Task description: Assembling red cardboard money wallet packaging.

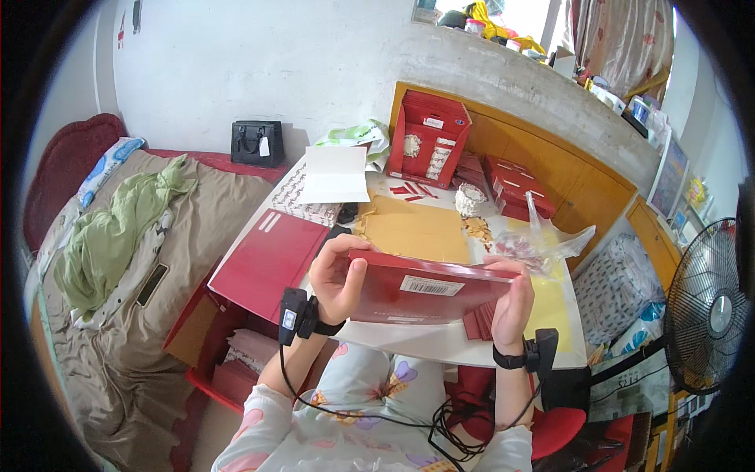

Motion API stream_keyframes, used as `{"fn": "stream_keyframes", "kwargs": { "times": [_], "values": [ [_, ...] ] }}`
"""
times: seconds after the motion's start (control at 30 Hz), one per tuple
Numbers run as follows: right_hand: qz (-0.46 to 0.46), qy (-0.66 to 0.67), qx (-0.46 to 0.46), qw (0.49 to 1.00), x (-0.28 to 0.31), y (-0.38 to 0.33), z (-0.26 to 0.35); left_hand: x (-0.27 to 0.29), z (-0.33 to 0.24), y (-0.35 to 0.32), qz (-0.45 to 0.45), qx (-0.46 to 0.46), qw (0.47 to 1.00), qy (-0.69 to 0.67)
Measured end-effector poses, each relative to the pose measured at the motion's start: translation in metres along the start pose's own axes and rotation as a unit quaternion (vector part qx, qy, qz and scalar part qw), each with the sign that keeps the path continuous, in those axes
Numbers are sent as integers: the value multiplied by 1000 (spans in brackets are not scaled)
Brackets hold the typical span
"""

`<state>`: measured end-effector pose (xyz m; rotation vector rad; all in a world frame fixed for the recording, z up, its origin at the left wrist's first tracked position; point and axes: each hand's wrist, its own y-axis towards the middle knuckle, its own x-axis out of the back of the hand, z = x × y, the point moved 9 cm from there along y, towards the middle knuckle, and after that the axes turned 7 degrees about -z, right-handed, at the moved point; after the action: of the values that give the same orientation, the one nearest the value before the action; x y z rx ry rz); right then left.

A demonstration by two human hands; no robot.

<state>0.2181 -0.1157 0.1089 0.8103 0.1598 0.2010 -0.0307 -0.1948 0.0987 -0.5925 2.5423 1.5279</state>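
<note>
A flat red cardboard box point(432, 306) with a white barcode label is held up, tilted, above the near part of the white table point(397, 333). My left hand point(340, 277) grips its left end, with the fingers over the top edge. At the opposite end, my right hand point(513, 305) is closed around the side. Partly hidden by the box, a small stack of red cards point(478, 322) lies by my right hand. Behind the box is a tan cardboard sheet point(413, 226). A larger red panel point(269, 256) lies flat to the left.
At the back stand a red carton point(431, 141) and a stack of red boxes point(519, 189). A white roll point(470, 200) and clear plastic bag point(543, 244) sit on the right. A fan point(714, 303) stands far right, a bed point(130, 346) left, and an open red bin point(228, 354) below the table.
</note>
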Motion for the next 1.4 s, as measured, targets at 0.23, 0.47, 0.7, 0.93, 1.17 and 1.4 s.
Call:
{"fn": "stream_keyframes", "kwargs": {
  "times": [0.23, 0.47, 0.7, 0.93, 1.17, 1.4],
  "values": [
    [-5, -21, -33, 999, -1, -1, -2, -1, -1, 1, -15, 20, 999, 23],
    [2, -14, -61, 998, 0, -1, -2, 0, 5, 3, -29, 90, 995, 30],
    [-63, 53, -91, 992, -2, -3, -1, -1, 6, -1, -76, 126, 989, -7],
    [-78, 47, -90, 992, 2, -1, -1, 1, 5, -1, -89, 130, 987, 17],
    [-43, 90, -120, 988, 7, 6, 5, 2, 5, -1, -91, 129, 987, -2],
    [-25, 106, -176, 978, 11, 7, -5, 5, 3, 0, -98, 119, 988, -5]
  ]
}}
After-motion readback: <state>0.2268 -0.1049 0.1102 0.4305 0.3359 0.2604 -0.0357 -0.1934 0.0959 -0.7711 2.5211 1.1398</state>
